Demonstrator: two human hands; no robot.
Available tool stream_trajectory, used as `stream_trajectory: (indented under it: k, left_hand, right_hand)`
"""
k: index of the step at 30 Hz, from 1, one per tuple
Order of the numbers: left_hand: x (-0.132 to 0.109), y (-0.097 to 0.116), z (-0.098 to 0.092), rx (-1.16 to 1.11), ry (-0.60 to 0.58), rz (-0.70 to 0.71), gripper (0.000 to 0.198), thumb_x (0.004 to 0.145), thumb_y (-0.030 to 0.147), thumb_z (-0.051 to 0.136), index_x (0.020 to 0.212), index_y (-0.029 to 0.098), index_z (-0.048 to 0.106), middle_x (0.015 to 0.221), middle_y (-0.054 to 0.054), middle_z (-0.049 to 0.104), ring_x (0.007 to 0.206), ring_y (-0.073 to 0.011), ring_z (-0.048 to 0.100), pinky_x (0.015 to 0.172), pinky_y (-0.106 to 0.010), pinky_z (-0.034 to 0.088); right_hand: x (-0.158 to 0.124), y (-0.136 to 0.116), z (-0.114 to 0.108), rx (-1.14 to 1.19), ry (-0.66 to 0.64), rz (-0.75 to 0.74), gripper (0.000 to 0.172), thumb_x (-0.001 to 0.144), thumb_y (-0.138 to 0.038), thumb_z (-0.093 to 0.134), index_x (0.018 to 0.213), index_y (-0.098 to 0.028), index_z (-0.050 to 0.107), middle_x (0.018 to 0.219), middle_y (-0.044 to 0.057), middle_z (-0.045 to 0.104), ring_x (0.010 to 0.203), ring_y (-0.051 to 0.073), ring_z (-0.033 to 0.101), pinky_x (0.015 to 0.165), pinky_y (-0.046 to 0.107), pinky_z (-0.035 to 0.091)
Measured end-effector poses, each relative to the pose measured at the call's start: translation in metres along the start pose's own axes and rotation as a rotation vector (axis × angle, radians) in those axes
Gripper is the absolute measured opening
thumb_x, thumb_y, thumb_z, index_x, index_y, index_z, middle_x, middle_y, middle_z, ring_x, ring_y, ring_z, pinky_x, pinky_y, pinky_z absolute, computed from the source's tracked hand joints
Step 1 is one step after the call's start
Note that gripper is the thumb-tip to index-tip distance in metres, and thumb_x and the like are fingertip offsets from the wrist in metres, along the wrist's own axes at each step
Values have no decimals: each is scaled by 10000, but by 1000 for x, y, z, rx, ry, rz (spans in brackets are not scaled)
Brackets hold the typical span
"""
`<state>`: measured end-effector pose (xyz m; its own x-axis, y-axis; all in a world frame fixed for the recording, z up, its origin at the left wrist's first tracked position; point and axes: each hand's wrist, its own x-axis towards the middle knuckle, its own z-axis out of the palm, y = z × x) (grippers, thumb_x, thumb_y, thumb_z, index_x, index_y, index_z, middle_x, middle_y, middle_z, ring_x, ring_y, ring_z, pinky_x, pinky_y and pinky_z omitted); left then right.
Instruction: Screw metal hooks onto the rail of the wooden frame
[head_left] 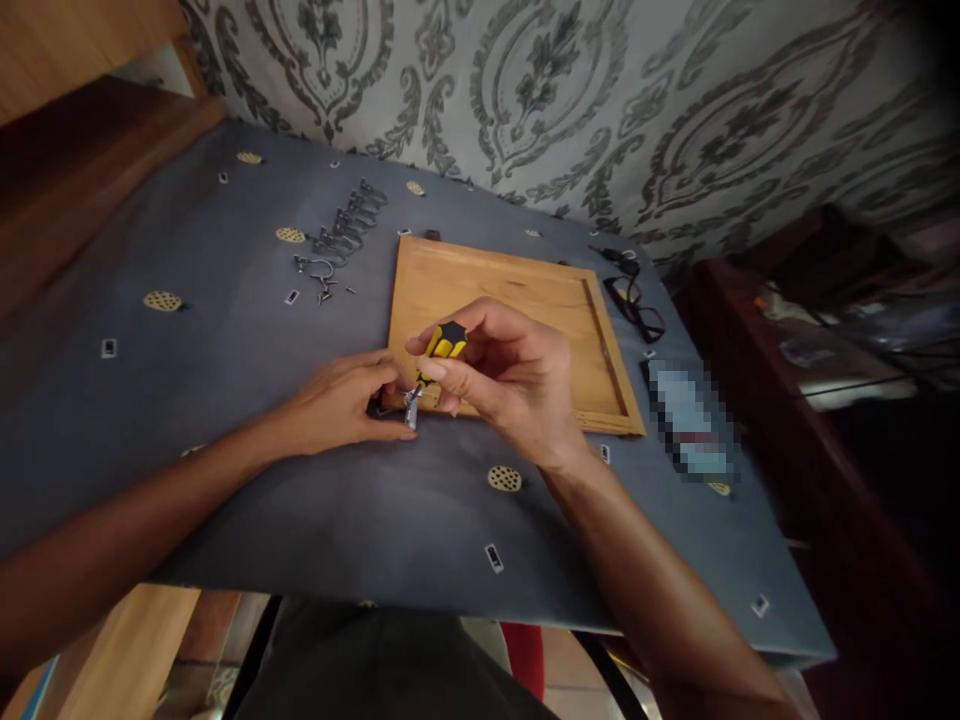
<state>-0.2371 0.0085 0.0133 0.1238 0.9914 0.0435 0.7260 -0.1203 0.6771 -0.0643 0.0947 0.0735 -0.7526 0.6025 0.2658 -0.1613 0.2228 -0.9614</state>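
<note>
My right hand (504,378) is closed around a short yellow-and-black screwdriver (442,347), held upright with its tip down at the near left corner of a wooden board (517,300). My left hand (341,402) pinches a small metal hook (410,408) against that same corner, right under the screwdriver tip. The board is a flat square frame with a raised rim, lying on a grey cloth-covered table (225,400).
A pile of metal hooks and loose screws (337,238) lies at the back left of the board. Black-rimmed glasses (636,300) rest to its right, beside a blurred flat object (690,420). A patterned wall runs behind; dark wooden furniture stands at the right.
</note>
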Motion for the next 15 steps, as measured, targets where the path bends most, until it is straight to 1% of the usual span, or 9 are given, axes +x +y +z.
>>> stream_trajectory:
  k: [2,6,9,12,15]
  left_hand:
    - [0,-1,0,2,0,-1,406,771,556,697,998,223,645,956,-4,621,793,-151,561,703,-286,428]
    - [0,-1,0,8,-12,1,404,772,562,696,993,229,645,922,2,617,778,-148,547,700,-290,427]
    - [1,0,-1,8,-14,-2,384,776,555,695,973,228,648,908,1,621,770,-146,542,699,-292,429]
    - [1,0,-1,-3,-17,-3,390,778,560,693,971,224,643,936,-4,640,786,-146,559,707,-288,443]
    - [1,1,-2,-4,-13,-7,404,775,569,693,982,225,641,945,-8,633,789,-147,561,702,-285,445]
  right_hand:
    - [2,2,-1,55,-27,4,299,747,-381,813,807,-209,575,610,-79,585,458,59,543,450,179,475]
    - [1,-1,-2,136,-57,-14,273,785,-373,781,793,-193,576,660,-63,606,504,46,545,469,158,473]
    - [-2,-5,-5,128,-94,-7,244,820,-373,748,823,-176,604,689,-59,592,513,36,527,481,153,475]
    - [-5,-7,-10,95,-120,-12,210,856,-347,714,861,-160,619,715,-54,586,523,31,517,501,156,478]
    - [-6,-5,-11,59,-115,-21,214,855,-327,716,967,-171,622,782,-38,617,564,49,545,528,180,498]
